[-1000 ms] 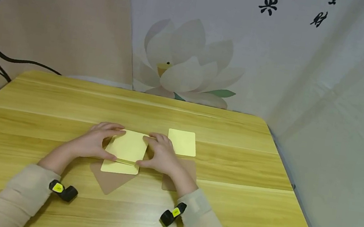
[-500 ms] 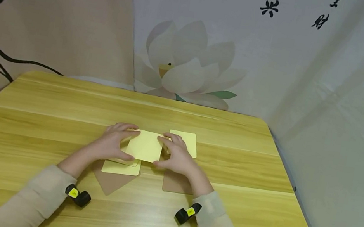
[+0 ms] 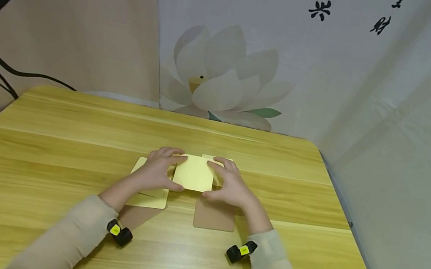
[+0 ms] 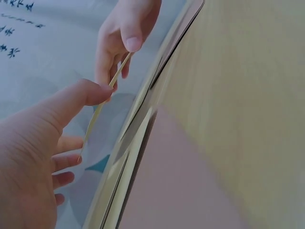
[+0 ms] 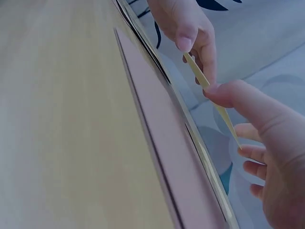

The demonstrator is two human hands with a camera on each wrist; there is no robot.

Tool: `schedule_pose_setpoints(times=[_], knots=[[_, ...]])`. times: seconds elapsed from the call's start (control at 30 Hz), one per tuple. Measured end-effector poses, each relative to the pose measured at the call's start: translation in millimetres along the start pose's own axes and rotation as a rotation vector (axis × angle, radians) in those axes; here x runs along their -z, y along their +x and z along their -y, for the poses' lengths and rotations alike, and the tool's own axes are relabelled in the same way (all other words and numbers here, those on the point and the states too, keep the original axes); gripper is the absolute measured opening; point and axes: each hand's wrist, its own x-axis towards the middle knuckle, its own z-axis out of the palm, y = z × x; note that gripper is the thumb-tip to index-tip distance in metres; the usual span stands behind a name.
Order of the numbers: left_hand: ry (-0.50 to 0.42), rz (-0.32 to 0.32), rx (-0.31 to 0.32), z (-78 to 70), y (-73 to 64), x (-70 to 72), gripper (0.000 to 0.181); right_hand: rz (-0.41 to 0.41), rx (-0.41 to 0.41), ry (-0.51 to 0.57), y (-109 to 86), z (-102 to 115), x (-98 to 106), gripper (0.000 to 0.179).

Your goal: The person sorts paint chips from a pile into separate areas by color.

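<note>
A: What does the head view show?
B: A person's left hand [image 3: 157,173] and right hand [image 3: 231,187] hold one pale-yellow card [image 3: 194,173] between them. The fingers of both are grasping it, thumbs at the near edge, index fingers at the far edge, close to its rounded corners.
A: And around it?
B: By the left hand, overlapping yellow cards [image 3: 157,202] lie on the wooden desk [image 3: 179,264], and part of a brown card [image 3: 139,216] juts out on their near side. A second brown card [image 3: 214,215] lies below the right hand, nearer the person. Another yellow card [image 3: 217,181] shows partly behind the right hand and the held card. Beyond the desk hangs a backdrop [image 3: 222,87] printed with a lotus.
A: How about the left wrist view?
B: The held card appears edge-on as a thin strip, raised clear of the desk. The left thumb sits on one edge, fingertips on the opposite one; the right hand grips the farther end.
A: And the right wrist view?
B: The same strip, pinched between the right thumb and fingertips, with the left hand gripping the other end. The second brown card lies below, apart from it.
</note>
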Motion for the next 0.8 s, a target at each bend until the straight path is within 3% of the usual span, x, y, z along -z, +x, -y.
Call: schedule_pose_setpoints(times=[0.4, 0.8], knots=[[0.044, 0.02, 0.014, -16.8, 29.8, -18.9, 0.089, -0.016, -0.014, 0.025, -9.5, -28, 18, 0.088], [0.033, 0.057, 0.046, -19.8, 53.3, -34.7, 0.09, -0.01, -0.049, 0.022, -7.9, -47, 28, 0.085]])
